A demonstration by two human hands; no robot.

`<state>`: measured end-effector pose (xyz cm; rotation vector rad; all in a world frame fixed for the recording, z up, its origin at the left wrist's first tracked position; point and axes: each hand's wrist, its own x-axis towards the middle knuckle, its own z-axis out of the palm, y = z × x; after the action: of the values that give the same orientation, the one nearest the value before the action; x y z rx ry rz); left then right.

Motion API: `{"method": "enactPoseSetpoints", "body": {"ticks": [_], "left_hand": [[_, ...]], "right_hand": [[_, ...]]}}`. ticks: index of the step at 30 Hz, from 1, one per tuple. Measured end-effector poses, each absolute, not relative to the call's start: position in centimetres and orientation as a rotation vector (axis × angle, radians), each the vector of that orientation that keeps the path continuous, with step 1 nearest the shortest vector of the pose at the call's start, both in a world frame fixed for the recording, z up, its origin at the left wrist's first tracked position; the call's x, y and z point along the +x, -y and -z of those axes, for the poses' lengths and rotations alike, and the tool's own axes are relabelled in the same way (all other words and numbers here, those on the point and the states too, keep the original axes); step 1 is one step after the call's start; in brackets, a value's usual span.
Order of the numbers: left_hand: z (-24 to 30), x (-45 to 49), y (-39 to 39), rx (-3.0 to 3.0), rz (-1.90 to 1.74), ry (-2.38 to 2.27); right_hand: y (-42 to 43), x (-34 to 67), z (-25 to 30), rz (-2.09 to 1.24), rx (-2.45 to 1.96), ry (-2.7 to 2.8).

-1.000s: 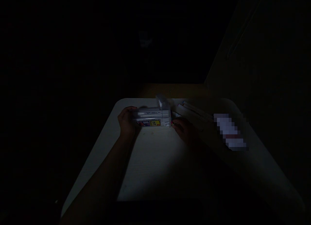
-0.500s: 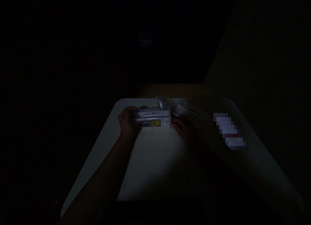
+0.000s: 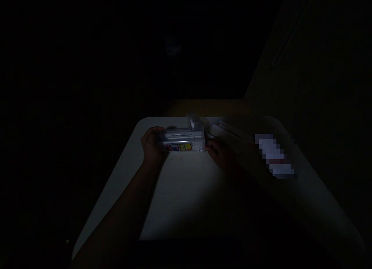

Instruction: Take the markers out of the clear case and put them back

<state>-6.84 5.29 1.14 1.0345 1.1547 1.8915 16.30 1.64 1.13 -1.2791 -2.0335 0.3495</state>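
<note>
A clear plastic marker case (image 3: 174, 132) lies on its side on the table, with pale markers inside and a yellow-and-dark label (image 3: 178, 147) on its near face. Its lid (image 3: 194, 121) stands flipped up at the right end. My left hand (image 3: 151, 147) is wrapped round the case's left end. At the open right end, my right hand (image 3: 220, 153) pinches a marker (image 3: 206, 146) with a small pink tip showing; the fingers hide most of it. Dim light blurs the finer details.
A few loose white markers (image 3: 232, 130) lie behind my right hand. Farther right rests a flat, pale, pixelated object (image 3: 274, 156). The white table (image 3: 174, 191) has rounded far corners, and my right arm's side is in deep shadow.
Very little differs. Both hands and the case keep their places; the pale contents near the case's right end look slightly shifted or brighter.
</note>
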Motion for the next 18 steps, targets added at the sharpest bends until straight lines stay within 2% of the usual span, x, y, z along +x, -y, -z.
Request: {"method": "enactPoseSetpoints", "body": {"ticks": [18], "left_hand": [[-0.6,-7.3,-5.7,1.012,-1.872,-1.181]], "right_hand": [[-2.2,18.3,-1.1,-0.493,-1.326,1.98]]}}
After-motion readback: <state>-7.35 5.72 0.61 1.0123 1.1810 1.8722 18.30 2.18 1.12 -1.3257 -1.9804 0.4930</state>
